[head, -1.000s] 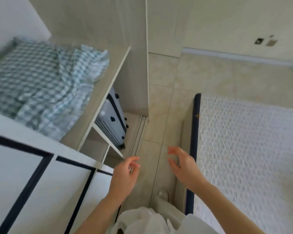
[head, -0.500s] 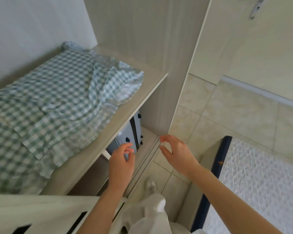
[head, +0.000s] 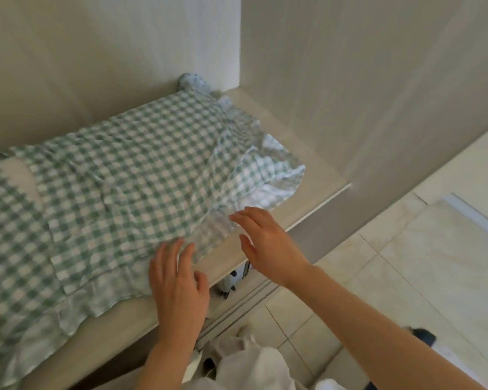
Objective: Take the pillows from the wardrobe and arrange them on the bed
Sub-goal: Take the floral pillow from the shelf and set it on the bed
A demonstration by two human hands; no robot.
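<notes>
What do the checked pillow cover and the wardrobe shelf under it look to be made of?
Checked pillow cover: thin woven cloth, probably cotton, matte; it creases and has a limp frilled edge. Wardrobe shelf: likely laminated board with a pale wood-grain print, smooth and low-sheen; its front edge is straight and banded. Neither can be confirmed by look alone.

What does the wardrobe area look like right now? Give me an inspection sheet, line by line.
Surface: pale wardrobe shelf, front edge bare.
Job's things: green checked pillows lying on the shelf, frilled edges toward the front.
Clutter: suitcase partly visible under the shelf.
Grippers: left hand open, fingertips at the pillow frill; right hand open beside it; no grip on anything yet.
Cables: nothing seen.
Surroundings: tiled floor, wardrobe side panel.
</notes>
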